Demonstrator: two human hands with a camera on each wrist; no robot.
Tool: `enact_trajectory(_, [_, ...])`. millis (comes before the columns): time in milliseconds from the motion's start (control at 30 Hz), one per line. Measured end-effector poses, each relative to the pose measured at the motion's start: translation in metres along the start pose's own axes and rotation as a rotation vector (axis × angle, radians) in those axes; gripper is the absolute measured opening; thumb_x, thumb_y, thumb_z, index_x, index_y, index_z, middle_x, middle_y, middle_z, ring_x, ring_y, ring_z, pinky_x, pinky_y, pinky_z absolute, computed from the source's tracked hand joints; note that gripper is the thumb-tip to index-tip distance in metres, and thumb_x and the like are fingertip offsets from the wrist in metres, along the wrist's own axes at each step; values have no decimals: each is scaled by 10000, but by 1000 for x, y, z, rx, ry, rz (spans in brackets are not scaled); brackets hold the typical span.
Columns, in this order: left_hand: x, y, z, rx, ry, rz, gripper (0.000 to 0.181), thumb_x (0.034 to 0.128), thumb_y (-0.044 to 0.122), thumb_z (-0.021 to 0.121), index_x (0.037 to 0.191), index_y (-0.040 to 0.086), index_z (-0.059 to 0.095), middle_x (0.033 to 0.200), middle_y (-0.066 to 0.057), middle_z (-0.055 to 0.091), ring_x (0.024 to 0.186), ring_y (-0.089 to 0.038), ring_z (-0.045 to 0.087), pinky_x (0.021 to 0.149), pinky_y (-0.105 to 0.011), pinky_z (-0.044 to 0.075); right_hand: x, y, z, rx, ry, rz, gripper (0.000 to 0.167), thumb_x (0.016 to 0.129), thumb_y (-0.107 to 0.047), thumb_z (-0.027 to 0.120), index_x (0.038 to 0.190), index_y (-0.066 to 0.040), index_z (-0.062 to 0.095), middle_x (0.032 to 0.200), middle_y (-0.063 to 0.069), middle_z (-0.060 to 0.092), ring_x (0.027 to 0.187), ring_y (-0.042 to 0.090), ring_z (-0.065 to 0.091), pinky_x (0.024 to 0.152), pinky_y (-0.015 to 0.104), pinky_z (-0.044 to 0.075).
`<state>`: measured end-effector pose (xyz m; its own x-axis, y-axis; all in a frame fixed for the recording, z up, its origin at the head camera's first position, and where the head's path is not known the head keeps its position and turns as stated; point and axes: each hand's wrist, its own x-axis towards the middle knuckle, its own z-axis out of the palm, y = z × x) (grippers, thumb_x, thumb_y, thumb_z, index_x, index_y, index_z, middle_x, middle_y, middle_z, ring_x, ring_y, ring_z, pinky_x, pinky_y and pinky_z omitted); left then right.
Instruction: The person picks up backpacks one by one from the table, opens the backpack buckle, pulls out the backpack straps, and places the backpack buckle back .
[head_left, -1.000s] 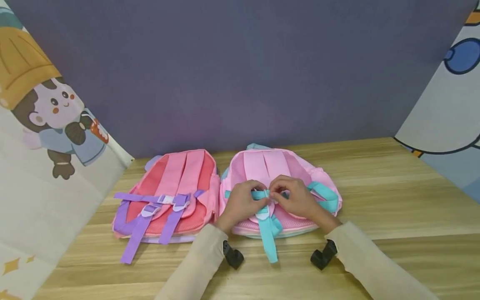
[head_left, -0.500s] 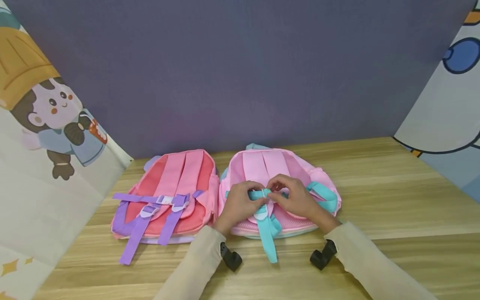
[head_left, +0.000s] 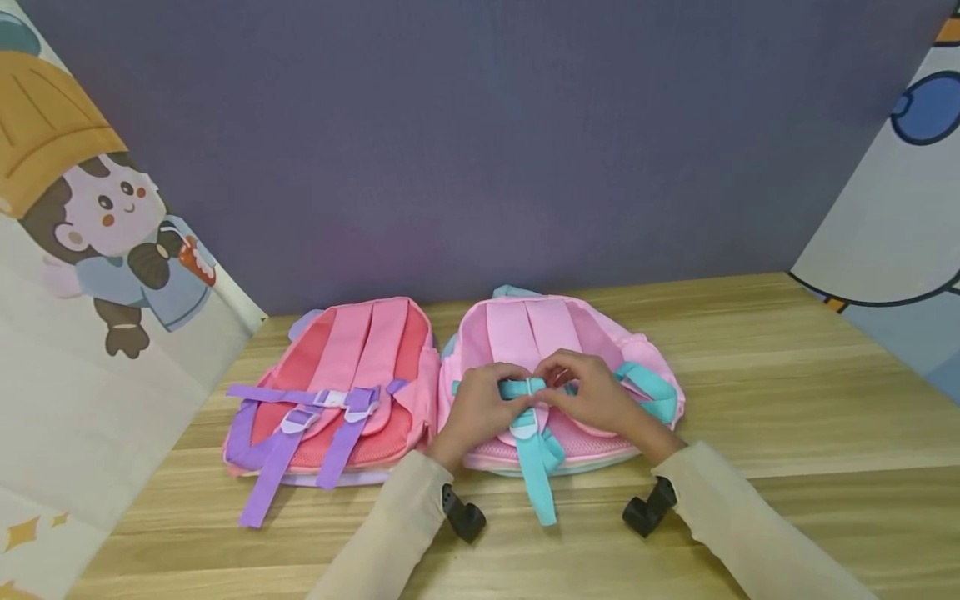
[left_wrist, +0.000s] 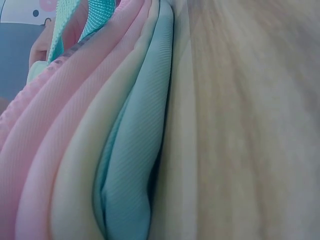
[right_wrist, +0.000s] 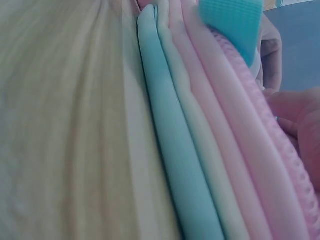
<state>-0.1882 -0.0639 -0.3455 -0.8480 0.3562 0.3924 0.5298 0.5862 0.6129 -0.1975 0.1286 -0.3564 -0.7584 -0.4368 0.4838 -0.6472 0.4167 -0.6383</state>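
A pink backpack (head_left: 600, 333) lies with its shoulder straps (head_left: 531, 325) facing up. My left hand (head_left: 480, 408) pinches a turquoise strap (head_left: 513, 389) across its middle, close to a small white buckle (head_left: 529, 386). From the other side my right hand (head_left: 592, 400) pinches at the same buckle, its thumb and fingers meeting just right of it; the exact grip is partly hidden. Below, a white strap adjuster (head_left: 524, 427) carries a hanging turquoise strap end (head_left: 536, 487). In the right wrist view my right fingers (right_wrist: 300, 110) show past the mesh edge.
A coral backpack (head_left: 292, 379) with purple straps (head_left: 272, 479) touches the pink one on the left, its white buckle (head_left: 331, 400) joined. Both lie on a wooden table (head_left: 765, 400), before a dark wall panel (head_left: 480, 150). A turquoise loop (head_left: 656, 392) sticks out at the right.
Both hands stay almost in place. A little more turquoise webbing shows to the right of the white buckle, and the right fingers have shifted slightly around it.
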Motion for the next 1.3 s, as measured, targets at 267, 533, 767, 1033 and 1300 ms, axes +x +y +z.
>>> enact_trajectory(267, [-1, 2, 0, 25, -15, -6, 286, 797, 256, 772, 1014, 76, 724, 964, -34, 728, 869, -135, 658, 742, -224, 503, 0, -1, -1, 7, -7, 32, 141, 829, -129, 733, 935, -88, 651, 838, -9, 646, 782, 104, 594, 756, 314, 534])
enact_trajectory(533, [-1, 3, 0, 38, -16, -16, 275, 794, 245, 773, 1003, 73, 725, 961, -36, 727, 852, -126, 647, 720, -210, 488, 0, -4, -1, 8, -10, 20, 78, 841, -66, 705, 898, -73, 652, 837, 1, 652, 774, 96, 601, 763, 307, 536])
enact_trajectory(767, [-2, 3, 0, 36, -22, -5, 260, 773, 200, 790, 992, 73, 729, 962, -36, 728, 868, -130, 654, 730, -213, 496, 1, -3, 0, -1, -13, 13, 63, 875, -95, 674, 865, -33, 665, 815, -2, 646, 752, 70, 591, 735, 249, 534])
enact_trajectory(1033, [-1, 3, 0, 44, -19, 7, 260, 772, 194, 788, 989, 63, 730, 963, -45, 727, 869, -132, 653, 737, -229, 503, 2, -3, -1, -25, -24, 10, 29, 874, -78, 668, 867, -58, 650, 826, -4, 643, 770, 68, 589, 737, 258, 533])
enact_trajectory(1300, [-1, 2, 0, 43, -8, 19, 274, 781, 226, 783, 995, 64, 727, 969, -44, 726, 891, -143, 663, 750, -239, 509, 1, -4, -2, -55, -41, -25, 146, 844, -66, 702, 974, -77, 637, 848, 1, 648, 782, 95, 604, 729, 291, 532])
